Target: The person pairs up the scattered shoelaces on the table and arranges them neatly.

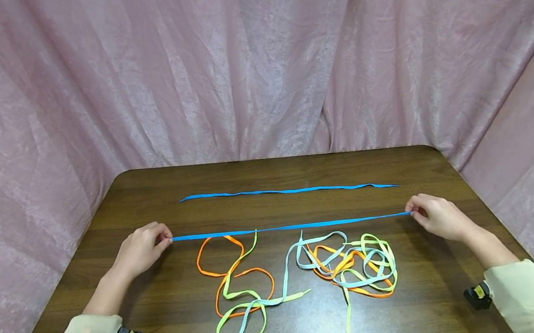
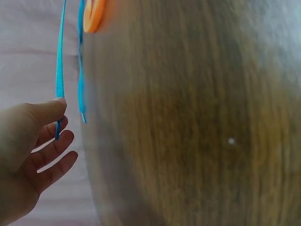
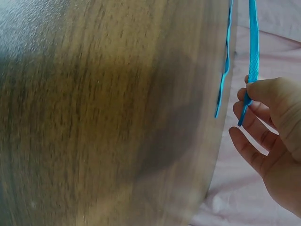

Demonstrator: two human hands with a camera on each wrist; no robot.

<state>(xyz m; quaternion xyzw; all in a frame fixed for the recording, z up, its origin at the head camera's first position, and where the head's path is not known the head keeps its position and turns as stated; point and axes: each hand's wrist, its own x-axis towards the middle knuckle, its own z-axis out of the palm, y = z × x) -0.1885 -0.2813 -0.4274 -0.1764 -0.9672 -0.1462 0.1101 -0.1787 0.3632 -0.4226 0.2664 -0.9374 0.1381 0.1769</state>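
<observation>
A flat blue shoelace [image 1: 316, 224] is stretched straight from side to side in the head view. My left hand [image 1: 146, 245] pinches its left end between thumb and index finger. At the other end, my right hand [image 1: 438, 216] does the same. Both wrist views show a short tip of the lace poking out past the thumb, with the other fingers loosely spread. Farther back on the table lies a second blue shoelace [image 1: 293, 190], roughly parallel to the held one.
Nearer than the held lace, orange [image 1: 272, 286], yellow-green [image 1: 265, 325] and pale blue shoelaces [image 1: 284, 277] lie in loose loops. A tangled bunch of the same colours [image 1: 356, 285] sits right of them. Behind the wooden table [image 1: 152, 180] hangs a pink curtain [image 1: 238, 72].
</observation>
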